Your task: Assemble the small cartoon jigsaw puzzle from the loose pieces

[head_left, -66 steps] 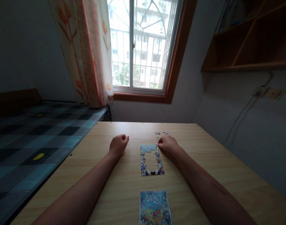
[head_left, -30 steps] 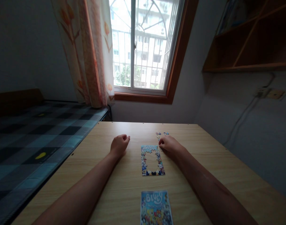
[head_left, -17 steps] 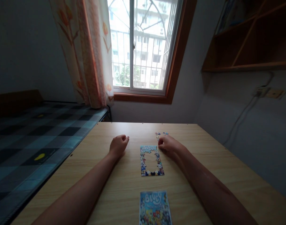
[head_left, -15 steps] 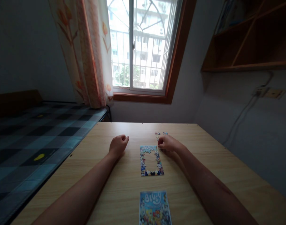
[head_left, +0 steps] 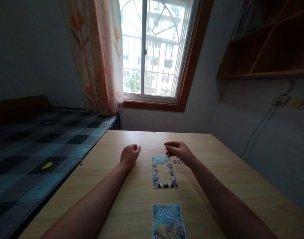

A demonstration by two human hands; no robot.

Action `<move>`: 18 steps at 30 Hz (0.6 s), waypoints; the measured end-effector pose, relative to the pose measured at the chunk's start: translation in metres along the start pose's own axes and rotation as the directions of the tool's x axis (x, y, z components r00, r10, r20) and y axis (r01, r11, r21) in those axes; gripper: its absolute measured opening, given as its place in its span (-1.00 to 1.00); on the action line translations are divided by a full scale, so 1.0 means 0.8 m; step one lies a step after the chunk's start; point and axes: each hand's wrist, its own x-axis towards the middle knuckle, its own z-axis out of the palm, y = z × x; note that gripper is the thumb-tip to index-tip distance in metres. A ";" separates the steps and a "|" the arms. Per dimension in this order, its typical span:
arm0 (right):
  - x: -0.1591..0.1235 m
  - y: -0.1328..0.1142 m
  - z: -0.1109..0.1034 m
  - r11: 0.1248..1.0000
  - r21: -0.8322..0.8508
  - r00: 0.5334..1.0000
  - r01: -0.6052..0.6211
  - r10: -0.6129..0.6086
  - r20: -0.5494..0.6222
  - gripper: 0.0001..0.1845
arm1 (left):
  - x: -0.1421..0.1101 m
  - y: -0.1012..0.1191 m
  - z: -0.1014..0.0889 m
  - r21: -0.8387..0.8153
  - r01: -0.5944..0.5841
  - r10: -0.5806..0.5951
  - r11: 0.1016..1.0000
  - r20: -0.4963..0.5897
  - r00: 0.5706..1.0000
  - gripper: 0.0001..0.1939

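Observation:
A small puzzle piece is pinched between the thumb and fingers of my right hand, just above the far right corner of a jigsaw puzzle. The jigsaw puzzle lies flat on the table, its border joined around a bare middle. Beside it, partly under my right hand, several loose puzzle pieces are scattered. To the puzzle's left, my left hand rests on the table, curled into a loose fist with nothing visible in it. Nearer to me lies a picture card marked "Bluey".
The wooden table reaches toward the wall below a window. At left stands a bed with a checked cover, beside a flowered curtain. A wooden shelf hangs on the right wall above a socket with cables.
My right hand has lifted from the loose pieces and now shows a puzzle piece in its fingertips. My left hand keeps its fist. The whole view has shifted slightly.

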 end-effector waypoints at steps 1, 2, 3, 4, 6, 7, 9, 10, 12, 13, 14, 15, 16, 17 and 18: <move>-0.005 0.003 0.002 0.999 0.045 1.000 -0.015 0.016 -0.018 -0.51 | 0.000 0.000 0.000 0.005 -0.001 0.001 1.000 0.002 1.000 -0.60; -0.010 0.006 0.004 0.997 0.075 0.999 -0.030 0.033 -0.039 -0.51 | -0.001 0.001 0.000 0.013 -0.007 0.007 1.000 0.002 1.000 -0.60; -0.015 0.011 0.005 0.995 0.094 0.997 -0.045 0.050 -0.060 -0.51 | -0.002 0.001 0.001 0.026 -0.017 0.017 1.000 0.001 1.000 -0.60; -0.020 0.015 0.005 0.992 0.108 0.994 -0.060 0.068 -0.081 -0.51 | -0.003 0.002 0.001 0.044 -0.035 0.035 0.998 0.000 0.999 -0.59; -0.028 0.025 0.003 0.988 0.126 0.987 -0.085 0.101 -0.125 -0.50 | -0.007 0.007 0.003 0.094 -0.119 0.118 0.988 0.009 0.993 -0.59; -0.031 0.028 0.003 0.987 0.128 0.983 -0.093 0.112 -0.146 -0.50 | -0.010 0.010 0.004 0.119 -0.183 0.182 0.976 0.020 0.983 -0.59; -0.034 0.034 0.001 0.989 0.115 0.977 -0.096 0.116 -0.179 -0.50 | -0.018 0.018 0.005 0.154 -0.331 0.328 0.931 0.044 0.944 -0.60; -0.035 0.036 0.002 0.991 0.105 0.976 -0.087 0.106 -0.192 -0.50 | -0.022 0.023 0.006 0.161 -0.401 0.397 0.902 0.054 0.916 -0.60; -0.036 0.038 0.004 0.995 0.082 0.976 -0.048 0.064 -0.206 -0.51 | -0.030 0.033 0.006 0.164 -0.515 0.512 0.841 0.064 0.856 -0.61; -0.037 0.039 0.006 0.997 0.073 0.977 -0.019 0.035 -0.212 -0.52 | -0.034 0.037 0.006 0.158 -0.563 0.560 0.811 0.066 0.826 -0.63; -0.038 0.040 0.009 0.998 0.064 0.976 0.010 0.004 -0.218 -0.53 | -0.038 0.042 0.006 0.148 -0.604 0.602 0.783 0.064 0.796 -0.65; -0.039 0.042 0.012 0.998 0.053 0.974 0.040 -0.027 -0.225 -0.55 | -0.042 0.046 0.006 0.137 -0.639 0.638 0.757 0.061 0.768 -0.67; -0.040 0.043 0.015 0.997 0.041 0.971 0.068 -0.057 -0.231 -0.56 | -0.045 0.050 0.006 0.128 -0.669 0.668 0.732 0.054 0.742 -0.69; -0.041 0.045 0.018 0.995 0.028 0.968 0.096 -0.087 -0.237 -0.58 | -0.048 0.053 0.006 0.121 -0.693 0.694 0.710 0.047 0.719 -0.71; -0.042 0.046 0.020 0.992 0.016 0.964 0.124 -0.116 -0.240 -0.60 | -0.051 0.057 0.006 0.117 -0.714 0.715 0.690 0.040 0.698 -0.73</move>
